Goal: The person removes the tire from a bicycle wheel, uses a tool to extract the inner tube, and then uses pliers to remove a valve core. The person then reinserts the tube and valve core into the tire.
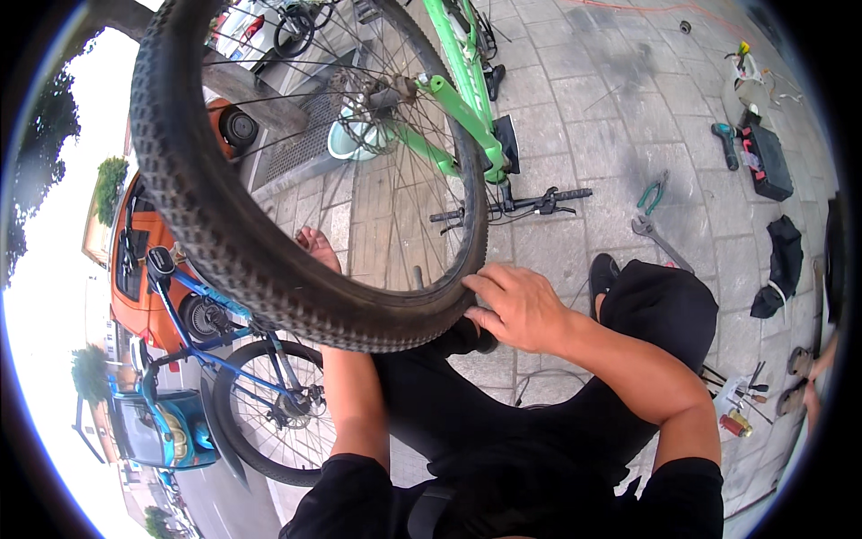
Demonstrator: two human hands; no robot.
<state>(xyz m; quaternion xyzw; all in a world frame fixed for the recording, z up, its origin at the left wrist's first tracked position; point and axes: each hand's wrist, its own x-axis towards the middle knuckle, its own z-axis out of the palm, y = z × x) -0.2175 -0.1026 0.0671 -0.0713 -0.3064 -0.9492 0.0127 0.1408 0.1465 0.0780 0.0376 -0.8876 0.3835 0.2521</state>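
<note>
A bicycle wheel with a knobby black tire (206, 229) stands large in front of me, fixed in the fork of a green bicycle frame (462, 117). My right hand (516, 307) pinches the tire's edge at its lower right, thumb and fingers closed on it. My left hand (319, 249) reaches up behind the tire. Its bent fingers show through the wheel at the inner edge of the rim, while the tire hides the palm and wrist. The frame is upside down, with its handlebar (512, 207) on the paving.
To the right lie green-handled pliers (653, 193), an adjustable wrench (662, 242), a drill (725, 146), a black toolbox (765, 162) and a black bag (777, 265). Screwdrivers (759, 386) lie near my right elbow. A blue bicycle (211, 364) stands left; a pale basin (355, 139) sits beyond the wheel.
</note>
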